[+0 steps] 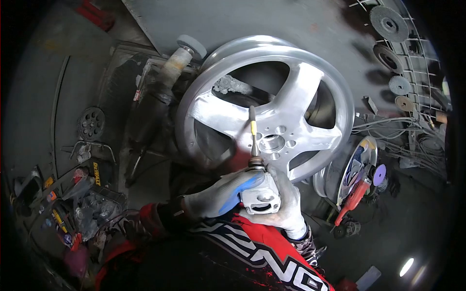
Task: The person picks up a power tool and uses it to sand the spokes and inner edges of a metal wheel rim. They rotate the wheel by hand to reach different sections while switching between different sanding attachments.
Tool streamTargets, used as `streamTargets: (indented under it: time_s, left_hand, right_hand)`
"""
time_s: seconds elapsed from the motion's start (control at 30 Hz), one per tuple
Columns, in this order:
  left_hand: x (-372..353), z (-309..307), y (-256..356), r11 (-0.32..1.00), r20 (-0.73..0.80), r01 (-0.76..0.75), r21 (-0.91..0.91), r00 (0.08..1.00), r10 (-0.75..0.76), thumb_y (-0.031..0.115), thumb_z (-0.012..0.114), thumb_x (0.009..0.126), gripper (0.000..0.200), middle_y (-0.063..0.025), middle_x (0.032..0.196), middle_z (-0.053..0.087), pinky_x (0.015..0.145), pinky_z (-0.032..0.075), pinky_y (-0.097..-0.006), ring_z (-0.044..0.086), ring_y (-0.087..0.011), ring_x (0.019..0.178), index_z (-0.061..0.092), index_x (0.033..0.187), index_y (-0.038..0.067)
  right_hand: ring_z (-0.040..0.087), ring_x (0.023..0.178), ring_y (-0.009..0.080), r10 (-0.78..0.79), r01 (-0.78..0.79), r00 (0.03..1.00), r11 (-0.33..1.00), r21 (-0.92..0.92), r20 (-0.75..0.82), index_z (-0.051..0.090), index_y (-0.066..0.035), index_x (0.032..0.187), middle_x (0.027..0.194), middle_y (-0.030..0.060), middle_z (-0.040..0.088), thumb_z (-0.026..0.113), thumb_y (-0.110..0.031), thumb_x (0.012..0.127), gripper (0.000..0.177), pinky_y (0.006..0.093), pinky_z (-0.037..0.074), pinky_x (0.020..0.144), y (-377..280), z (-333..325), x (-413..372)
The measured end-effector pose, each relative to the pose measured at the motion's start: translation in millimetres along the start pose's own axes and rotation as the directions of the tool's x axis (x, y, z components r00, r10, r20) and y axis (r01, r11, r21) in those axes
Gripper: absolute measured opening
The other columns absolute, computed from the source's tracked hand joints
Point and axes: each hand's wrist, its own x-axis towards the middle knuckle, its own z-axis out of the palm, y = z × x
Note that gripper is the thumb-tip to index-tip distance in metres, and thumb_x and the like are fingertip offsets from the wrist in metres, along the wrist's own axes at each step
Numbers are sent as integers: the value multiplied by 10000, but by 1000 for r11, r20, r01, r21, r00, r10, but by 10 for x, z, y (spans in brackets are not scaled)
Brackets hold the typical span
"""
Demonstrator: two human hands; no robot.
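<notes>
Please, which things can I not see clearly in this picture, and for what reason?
In the head view:
1. Parts of the power tool: covered by the left hand and right hand.
2. Any gap between its tip and the wheel: hidden by the viewing angle.
3. The shirt's lower part: cut off by the bottom edge.
4. Any disc markings, upper right: too small.

From here, left hand [216,195] and right hand [287,201] partly hide power tool [262,193] and wheel [300,87]; jersey [269,257] cut off at bottom; red item [96,16], upper left, too blurred to name.
</notes>
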Motion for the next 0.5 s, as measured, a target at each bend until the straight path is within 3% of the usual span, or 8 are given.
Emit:
streamTargets:
  time_s: [0.03,0.07,0.1,0.13,0.17,0.2,0.43,0.5]
  left_hand:
    - [-12,-6,-1,1000,3,2,-1,1000,-2,124,448,1096,421,-137,1477,508,1189,375,-375,523,-228,1352,434,1488,-29]
    - [-41,-20,10,896,111,-209,392,977,180,142,433,1105,419,-126,1476,508,1184,376,-366,526,-214,1344,436,1488,-27]
    - [-57,-27,13,605,278,-405,686,914,296,161,417,1114,418,-116,1475,509,1180,377,-358,528,-200,1336,438,1488,-24]
    - [-45,-38,-7,605,278,-405,686,914,296,161,417,1114,418,-116,1475,509,1180,377,-358,528,-200,1336,438,1488,-24]
    - [-25,-54,-27,878,129,-220,425,975,182,155,420,1112,417,-121,1477,507,1184,376,-360,522,-203,1344,437,1488,-25]
    - [-22,-65,-38,997,28,-18,78,999,16,148,422,1111,417,-126,1479,506,1188,375,-363,517,-205,1351,436,1489,-26]
    - [-63,-55,-23,980,-6,-13,200,1000,14,166,406,1119,419,-120,1466,519,1186,373,-359,501,-187,1363,436,1494,-18]
    - [-5,-99,-55,1000,25,8,-6,1000,-7,137,422,1109,423,-130,1479,506,1204,355,-370,501,-200,1366,424,1500,-26]
  right_hand:
    - [702,1071,398,11,-11,1000,1000,11,-1,565,57,1368,1220,243,674,1007,-352,591,983,442,574,890,20,-21,-26]
    - [702,1071,398,10,-10,1000,1000,10,-2,565,57,1368,1220,243,674,1007,-352,591,983,442,574,890,22,-28,-27]
    - [703,1067,396,4,-4,1000,1000,-4,0,566,55,1369,1219,240,674,1007,-350,590,982,443,573,892,24,-35,-23]
    - [705,1063,395,-3,3,1000,1000,-18,3,567,53,1369,1219,238,674,1007,-348,589,981,445,573,893,24,-41,-21]
    - [705,1063,395,-5,5,1000,1000,-17,4,567,53,1369,1219,238,674,1007,-348,589,981,445,573,893,14,-31,-14]
    - [703,1066,397,10,-10,1000,1000,-1,17,571,52,1365,1226,241,671,1006,-347,590,974,445,572,898,-8,-9,1]
    - [695,1071,400,5,-5,1000,1000,22,8,580,52,1350,1223,244,666,1006,-330,587,954,445,569,910,-64,14,35]
    - [695,1065,399,19,-19,1000,1000,14,1,580,54,1347,1207,239,668,1006,-324,584,952,448,568,909,-48,22,-15]
